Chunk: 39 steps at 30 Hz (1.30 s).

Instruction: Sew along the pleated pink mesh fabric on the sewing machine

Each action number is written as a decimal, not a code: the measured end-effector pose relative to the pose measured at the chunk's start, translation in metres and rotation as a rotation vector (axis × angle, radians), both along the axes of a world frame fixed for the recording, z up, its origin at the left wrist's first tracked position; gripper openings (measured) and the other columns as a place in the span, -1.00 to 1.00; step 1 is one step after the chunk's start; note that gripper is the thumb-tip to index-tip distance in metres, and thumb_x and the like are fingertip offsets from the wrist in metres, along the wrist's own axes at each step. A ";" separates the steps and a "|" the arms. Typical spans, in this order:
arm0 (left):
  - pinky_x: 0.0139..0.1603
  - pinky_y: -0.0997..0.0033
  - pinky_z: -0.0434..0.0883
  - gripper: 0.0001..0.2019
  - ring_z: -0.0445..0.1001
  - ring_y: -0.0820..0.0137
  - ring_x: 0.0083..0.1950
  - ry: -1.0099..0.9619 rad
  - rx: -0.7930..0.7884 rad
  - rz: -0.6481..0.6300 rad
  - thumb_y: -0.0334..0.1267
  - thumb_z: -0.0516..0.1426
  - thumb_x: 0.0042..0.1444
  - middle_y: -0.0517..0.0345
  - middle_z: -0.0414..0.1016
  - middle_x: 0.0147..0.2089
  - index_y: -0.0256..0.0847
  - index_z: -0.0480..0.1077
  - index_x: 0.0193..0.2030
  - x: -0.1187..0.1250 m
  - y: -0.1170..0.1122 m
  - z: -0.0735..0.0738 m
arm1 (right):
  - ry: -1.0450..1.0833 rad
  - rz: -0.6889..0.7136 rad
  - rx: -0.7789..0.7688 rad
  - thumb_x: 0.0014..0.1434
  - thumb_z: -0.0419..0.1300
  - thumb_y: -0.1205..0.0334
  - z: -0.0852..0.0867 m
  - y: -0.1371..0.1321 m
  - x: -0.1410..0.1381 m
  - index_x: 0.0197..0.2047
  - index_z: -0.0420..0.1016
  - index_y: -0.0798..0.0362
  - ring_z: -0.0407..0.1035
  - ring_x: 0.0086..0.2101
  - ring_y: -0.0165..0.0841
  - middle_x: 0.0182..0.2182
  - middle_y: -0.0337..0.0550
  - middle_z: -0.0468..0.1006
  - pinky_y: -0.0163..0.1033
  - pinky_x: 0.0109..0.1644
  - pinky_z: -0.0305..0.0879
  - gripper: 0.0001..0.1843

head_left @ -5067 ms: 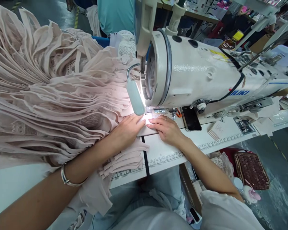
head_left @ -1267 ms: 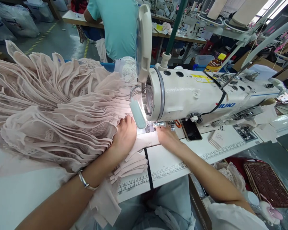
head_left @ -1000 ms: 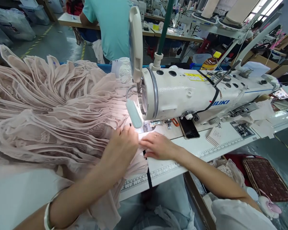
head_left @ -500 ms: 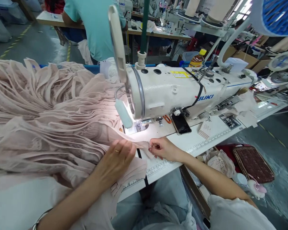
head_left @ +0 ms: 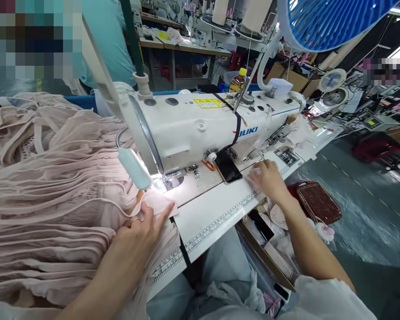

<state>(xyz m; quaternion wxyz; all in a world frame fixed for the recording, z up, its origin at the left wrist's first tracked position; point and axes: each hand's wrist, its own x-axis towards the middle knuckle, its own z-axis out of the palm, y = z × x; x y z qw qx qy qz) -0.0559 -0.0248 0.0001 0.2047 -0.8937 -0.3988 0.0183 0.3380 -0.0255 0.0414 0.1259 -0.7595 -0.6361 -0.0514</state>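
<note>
My left hand [head_left: 138, 231] lies on the edge of a pale pink fabric piece [head_left: 158, 202], its fingers spread and pressing the cloth flat on the table just in front of the needle area. Away to the right, my right hand [head_left: 270, 180] is over the table beside a dark phone [head_left: 228, 166]. Its fingers are bent and blurred, and they cover the spot of a small stack of pale labels, so their grip is unclear. A white sewing machine [head_left: 186, 129] stands behind both hands, with its lamp [head_left: 134, 168] shining on the needle plate.
Heaped pale pink garments [head_left: 53, 178] fill the left side. An orange thread snipper [head_left: 208, 165] lies beside the phone. Along the table's front runs a printed ruler [head_left: 220, 220]. Under it is an open box [head_left: 273, 258] of odds and ends. A blue fan [head_left: 333, 22] hangs at upper right.
My right hand has let go of the fabric edge and moved right, to the label stack. My left hand has spread its fingers on the cloth. The view has turned right.
</note>
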 end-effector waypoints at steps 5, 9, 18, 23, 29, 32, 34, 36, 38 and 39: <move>-0.25 0.17 0.48 -0.42 0.54 0.11 -0.18 -0.030 0.036 -0.274 -0.63 -0.10 0.15 -0.18 0.55 -0.19 -0.39 0.38 0.28 0.018 0.026 0.017 | 0.038 -0.011 -0.143 0.13 0.24 0.17 0.004 0.002 0.057 -0.22 0.52 0.09 0.43 -0.26 -0.16 -0.23 0.05 0.55 -0.09 -0.13 0.35 -0.82; 0.29 0.00 0.32 -0.50 0.41 0.04 0.26 -0.211 0.045 -0.420 -0.61 -0.11 0.22 -0.27 0.48 0.19 -0.42 0.42 0.22 0.012 0.044 -0.007 | 0.044 -0.015 -0.040 0.25 0.08 0.16 0.010 0.000 0.052 -0.34 0.53 0.05 0.44 -0.31 -0.19 -0.33 0.01 0.57 -0.12 -0.17 0.32 -0.75; 0.27 0.07 0.38 -0.47 0.35 0.09 0.36 -0.303 -0.008 -0.395 -0.60 -0.09 0.25 -0.10 0.44 0.29 -0.28 0.34 0.31 0.001 0.053 -0.024 | 0.788 0.365 -0.106 0.31 0.06 0.11 -0.006 0.013 -0.084 -0.02 0.48 0.04 0.39 -0.50 -0.38 -0.39 -0.21 0.55 -0.26 -0.39 0.32 -0.71; 0.12 -0.01 0.50 -0.45 0.36 -0.07 0.34 -0.268 -0.019 -0.314 -0.64 -0.05 0.18 -0.26 0.41 0.31 -0.34 0.37 0.29 0.014 0.037 -0.027 | 0.860 0.555 -0.204 0.42 -0.05 0.18 -0.021 0.034 -0.128 0.00 0.48 0.04 0.54 -0.20 -0.33 -0.20 -0.12 0.63 -0.23 -0.11 0.41 -0.69; -0.38 0.19 0.54 -0.53 0.55 -0.17 0.11 -0.208 -0.067 -0.201 -0.60 -0.04 0.19 -0.40 0.52 0.16 -0.45 0.45 0.19 0.034 0.025 -0.016 | -0.019 0.671 -0.130 0.38 0.09 0.31 -0.025 0.041 -0.148 -0.30 0.50 0.07 0.44 -0.16 -0.24 -0.29 -0.05 0.59 -0.16 0.00 0.23 -0.77; -0.29 0.19 0.55 -0.55 0.56 -0.10 0.11 -0.181 -0.007 -0.197 -0.58 -0.06 0.21 -0.34 0.51 0.18 -0.45 0.48 0.15 0.034 0.028 -0.007 | -0.088 0.739 -0.174 0.34 0.16 0.32 -0.022 0.048 -0.154 -0.32 0.47 0.08 0.39 -0.21 -0.27 -0.24 -0.07 0.56 -0.20 -0.08 0.16 -0.84; -0.15 0.17 0.55 -0.55 0.55 -0.04 0.14 -0.171 0.029 -0.203 -0.57 -0.07 0.22 -0.31 0.52 0.18 -0.46 0.47 0.15 0.031 0.031 -0.004 | 0.016 0.751 -0.247 0.31 0.22 0.29 -0.020 0.057 -0.153 -0.31 0.45 0.07 0.37 -0.25 -0.31 -0.23 -0.11 0.55 -0.25 -0.15 0.14 -0.88; -0.03 0.17 0.53 -0.55 0.54 0.02 0.15 -0.162 0.050 -0.222 -0.58 -0.09 0.23 -0.29 0.55 0.14 -0.48 0.47 0.15 0.028 0.033 -0.002 | 0.145 0.744 -0.320 0.31 0.20 0.29 -0.020 0.066 -0.149 -0.33 0.44 0.06 0.36 -0.29 -0.35 -0.26 -0.18 0.54 -0.29 -0.19 0.13 -0.85; 0.04 0.19 0.52 -0.54 0.54 0.06 0.14 -0.172 0.068 -0.250 -0.60 -0.10 0.20 -0.28 0.57 0.12 -0.53 0.47 0.14 0.024 0.033 -0.003 | 0.221 0.739 -0.366 0.34 0.15 0.30 -0.020 0.072 -0.146 -0.35 0.43 0.05 0.36 -0.28 -0.36 -0.29 -0.21 0.53 -0.30 -0.18 0.15 -0.82; 0.06 0.20 0.51 -0.53 0.54 0.07 0.14 -0.183 0.073 -0.261 -0.61 -0.10 0.19 -0.28 0.56 0.13 -0.55 0.46 0.14 0.023 0.033 -0.003 | 0.224 0.742 -0.376 0.35 0.12 0.30 -0.019 0.072 -0.144 -0.34 0.43 0.05 0.36 -0.27 -0.35 -0.28 -0.21 0.53 -0.30 -0.17 0.15 -0.81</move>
